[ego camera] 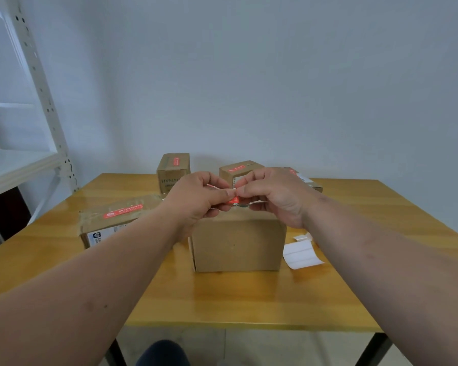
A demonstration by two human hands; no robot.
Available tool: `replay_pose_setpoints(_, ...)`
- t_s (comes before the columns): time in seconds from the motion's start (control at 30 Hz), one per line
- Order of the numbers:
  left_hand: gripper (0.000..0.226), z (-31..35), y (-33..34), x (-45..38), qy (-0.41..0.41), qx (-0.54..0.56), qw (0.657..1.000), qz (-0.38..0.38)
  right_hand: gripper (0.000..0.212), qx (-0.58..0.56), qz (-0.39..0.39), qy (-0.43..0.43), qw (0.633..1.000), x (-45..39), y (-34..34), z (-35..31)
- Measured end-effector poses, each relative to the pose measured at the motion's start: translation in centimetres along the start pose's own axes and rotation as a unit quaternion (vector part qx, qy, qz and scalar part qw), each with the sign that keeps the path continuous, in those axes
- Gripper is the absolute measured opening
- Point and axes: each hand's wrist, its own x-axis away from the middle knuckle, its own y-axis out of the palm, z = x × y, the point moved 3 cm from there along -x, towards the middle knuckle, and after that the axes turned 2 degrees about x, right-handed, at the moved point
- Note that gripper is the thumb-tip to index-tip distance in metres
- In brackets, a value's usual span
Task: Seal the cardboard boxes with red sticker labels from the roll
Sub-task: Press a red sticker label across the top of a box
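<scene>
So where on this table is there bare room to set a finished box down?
Bare wood lies along the table's near edge, in front of the plain box, and at the far right corner. The far middle is crowded with labelled boxes; a flat box fills the left, white backing paper the right. Both hands pinch a red sticker.

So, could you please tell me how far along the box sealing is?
Three boxes already carry red labels: the flat box on the left, the tall box and the box behind the hands. Both hands, left hand and right hand, pinch a red sticker above the plain front box, which looks unsealed.
</scene>
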Motion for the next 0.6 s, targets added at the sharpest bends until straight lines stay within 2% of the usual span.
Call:
replay_pose_setpoints(0.1,0.017,0.0,-0.1,0.5,-0.002,-0.011,1.000,-0.008,0.018,0.001,0.000,-0.008,1.000,0.1,0.1,-0.1)
replay_pose_setpoints(0.3,0.008,-0.7,-0.1,1.5,-0.060,0.094,0.990,-0.083,0.017,-0.001,-0.010,-0.006,1.000,0.6,0.4,0.1)
replay_pose_setpoints(0.47,0.008,-0.9,-0.1,2.1,-0.050,0.040,0.993,-0.099,0.011,0.085,0.011,-0.023,0.996,1.0,0.6,0.2)
replay_pose_setpoints(0.6,0.008,-0.9,-0.1,2.2,-0.031,0.009,0.995,-0.094,0.012,0.101,0.005,-0.011,0.995,1.2,0.8,0.1)
